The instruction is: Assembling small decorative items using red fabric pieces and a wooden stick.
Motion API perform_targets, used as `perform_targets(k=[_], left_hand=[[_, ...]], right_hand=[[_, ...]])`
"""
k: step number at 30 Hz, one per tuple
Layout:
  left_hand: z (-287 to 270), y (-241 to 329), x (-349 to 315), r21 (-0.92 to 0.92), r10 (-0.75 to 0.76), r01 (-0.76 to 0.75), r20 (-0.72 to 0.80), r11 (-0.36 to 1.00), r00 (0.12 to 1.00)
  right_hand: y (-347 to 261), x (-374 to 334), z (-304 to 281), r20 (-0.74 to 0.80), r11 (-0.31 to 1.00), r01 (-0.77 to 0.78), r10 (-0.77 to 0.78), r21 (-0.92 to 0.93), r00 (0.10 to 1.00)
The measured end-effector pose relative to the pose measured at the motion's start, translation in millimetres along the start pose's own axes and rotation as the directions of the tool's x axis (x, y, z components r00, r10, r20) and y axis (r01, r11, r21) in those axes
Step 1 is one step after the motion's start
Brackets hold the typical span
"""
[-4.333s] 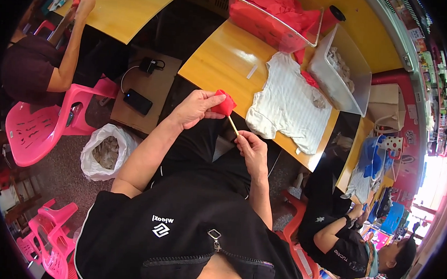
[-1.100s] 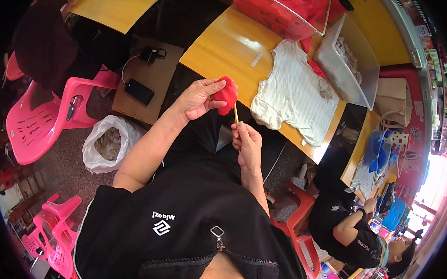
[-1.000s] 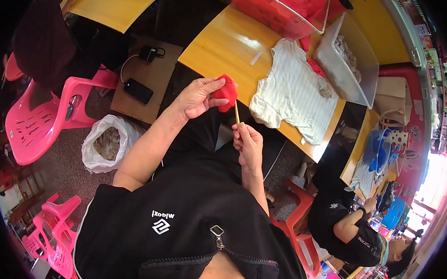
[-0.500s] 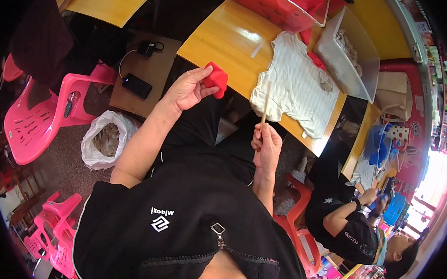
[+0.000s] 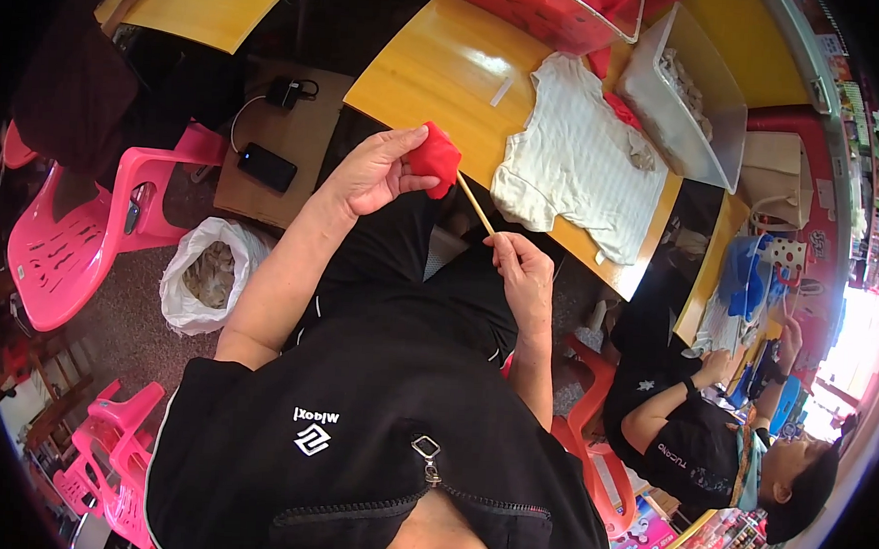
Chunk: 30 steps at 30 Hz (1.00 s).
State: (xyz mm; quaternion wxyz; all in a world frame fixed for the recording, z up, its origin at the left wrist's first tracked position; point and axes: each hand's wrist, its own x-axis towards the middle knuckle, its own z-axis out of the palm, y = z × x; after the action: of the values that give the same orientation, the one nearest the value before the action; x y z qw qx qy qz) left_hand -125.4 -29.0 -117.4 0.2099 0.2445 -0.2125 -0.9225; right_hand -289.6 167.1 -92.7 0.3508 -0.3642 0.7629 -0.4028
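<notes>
My left hand pinches a small piece of red cloth just off the near edge of the yellow table. In my right hand, closed over my lap, is a thin wooden stick. The stick slants up to the left, and its far tip is at the right edge of the red cloth; whether it goes inside I cannot tell. Beyond the stick a white cloth garment lies spread on the table.
The yellow table also holds a red bin and a clear plastic bin of pale scraps. A white sack and a pink chair stand at left. Another person works at the right.
My right hand has tilted the stick from nearly upright to leaning left, bringing its tip to the red cloth. My left hand has shifted slightly right. The other person has raised an arm.
</notes>
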Motion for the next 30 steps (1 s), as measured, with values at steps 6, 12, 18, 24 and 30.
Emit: perform_targets(k=[6, 12, 18, 24, 30], left_hand=[[12.6, -7.1, -1.0, 0.272, -0.03, 0.016, 0.048, 0.962, 0.998], [18.0, -14.9, 0.6, 0.558, 0.035, -0.064, 0.063, 0.828, 0.997], [20.2, -9.5, -0.5, 0.526, -0.005, -0.026, 0.057, 0.85, 0.998], [5.0, -17.7, 5.8, 0.025, 0.006, -0.012, 0.225, 1.0, 0.974], [5.0, -24.0, 2.2, -0.386, 0.215, -0.132, 0.181, 0.913, 0.96]], right_hand=[[6.3, 3.0, 6.9, 0.117, 0.998, -0.028, 0.021, 0.061, 0.993], [15.3, 4.5, 17.7, 0.153, 0.985, -0.087, 0.064, 0.148, 0.986], [22.4, -0.7, 24.9, 0.192, 0.894, -0.208, 0.14, 0.398, 0.971], [15.7, 2.3, 28.5, -0.044, 0.986, 0.092, -0.086, 0.138, 0.995], [0.2, 3.8, 34.6, -0.19, 0.879, 0.403, -0.453, -0.254, 0.871]])
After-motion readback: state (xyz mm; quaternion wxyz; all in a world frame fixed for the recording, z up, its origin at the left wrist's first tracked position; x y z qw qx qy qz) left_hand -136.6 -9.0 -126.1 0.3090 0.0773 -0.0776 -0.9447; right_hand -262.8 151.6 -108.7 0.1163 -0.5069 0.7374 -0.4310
